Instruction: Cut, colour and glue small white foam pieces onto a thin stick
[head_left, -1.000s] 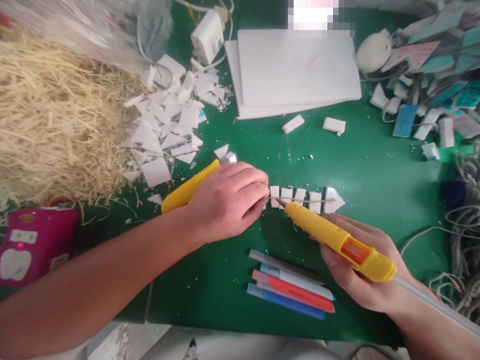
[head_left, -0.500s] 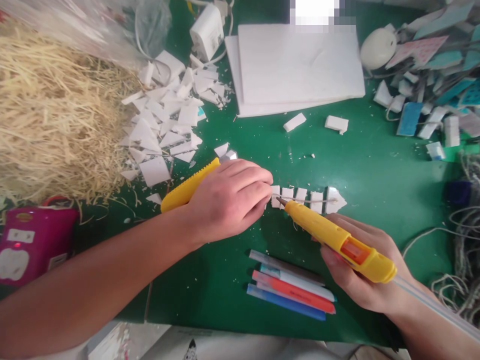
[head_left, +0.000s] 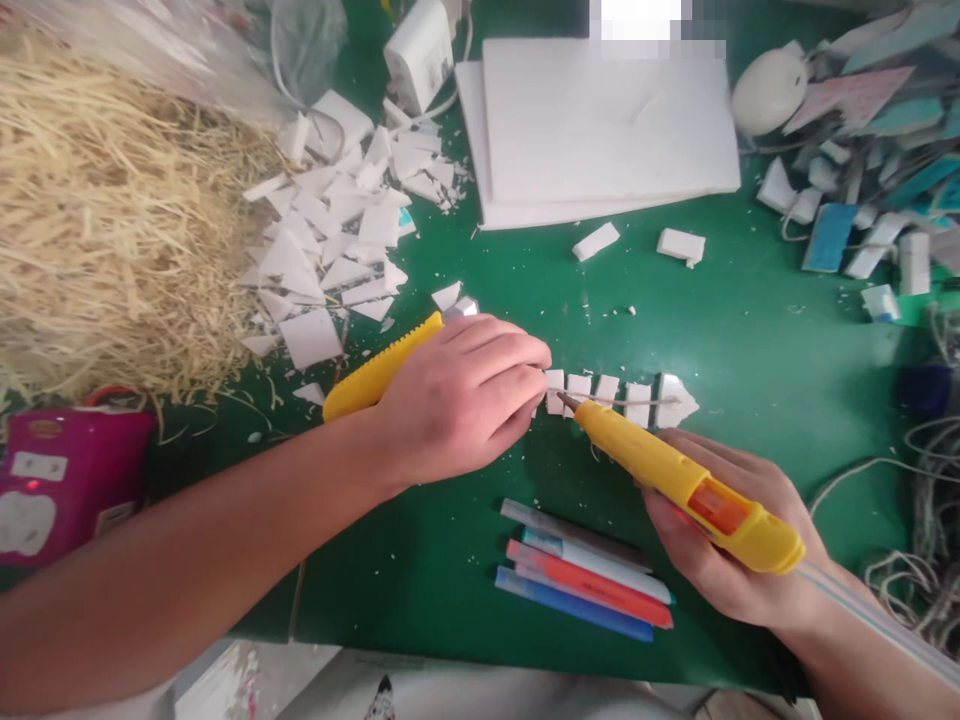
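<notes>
My right hand (head_left: 739, 530) is wrapped round a yellow hot glue gun (head_left: 660, 455), a clear glue stick (head_left: 862, 605) trailing from its back end. The gun's metal nozzle touches or hovers just over a row of small white foam pieces (head_left: 637, 403), the rightmost one pointed. A thin string (head_left: 664, 402) runs along their tops. At the row's left end, my left hand (head_left: 469, 395) is closed with fingertips pressed together; what they pinch is hidden. Partly beneath that hand lies a yellow tool with a toothed edge (head_left: 382, 370).
White foam scraps (head_left: 311, 335) and straw-like strands (head_left: 127, 240) cover the left. White sheets (head_left: 611, 130) lie at the back. Several markers (head_left: 589, 580) are near the front edge. A magenta power box (head_left: 71, 485) stands left; tangled string (head_left: 907, 590) lies right.
The view has shifted very slightly. Both hands keep their places at the row, and the glue gun's nozzle stays by the pieces near my left fingertips.
</notes>
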